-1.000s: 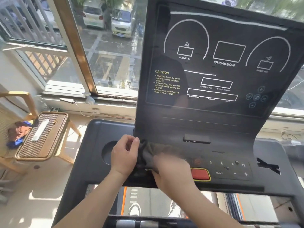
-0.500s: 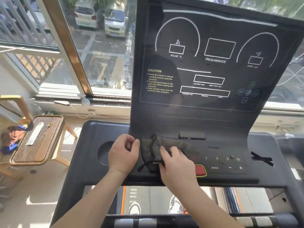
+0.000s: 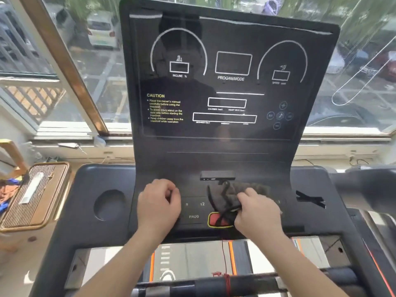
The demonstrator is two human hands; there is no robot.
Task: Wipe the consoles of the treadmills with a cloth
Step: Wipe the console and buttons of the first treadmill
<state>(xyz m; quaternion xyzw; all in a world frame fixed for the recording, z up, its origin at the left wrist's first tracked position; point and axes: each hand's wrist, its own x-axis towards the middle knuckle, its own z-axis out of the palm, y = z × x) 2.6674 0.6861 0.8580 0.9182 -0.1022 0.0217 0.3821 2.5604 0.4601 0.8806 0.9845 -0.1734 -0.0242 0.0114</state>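
Observation:
The black treadmill console (image 3: 214,151) stands upright in front of me, with a button strip at its base. My right hand (image 3: 259,213) grips a dark grey cloth (image 3: 230,195) with black drawstrings and presses it on the right half of the button strip. The cloth partly covers the red stop button (image 3: 214,220). My left hand (image 3: 159,203) rests curled on the left part of the strip, apart from the cloth and holding nothing. The buttons under the cloth are hidden.
A round cup recess (image 3: 109,204) lies left of the hands. A wooden stool (image 3: 34,195) with a slatted top stands at far left. A red safety cord (image 3: 224,256) hangs down to the handlebar (image 3: 246,285). Windows rise behind; another machine's grey part (image 3: 372,189) is at right.
My right hand has slid the cloth to the right along the button strip, over the red button. My left hand has let go of the cloth's edge and stayed at the left.

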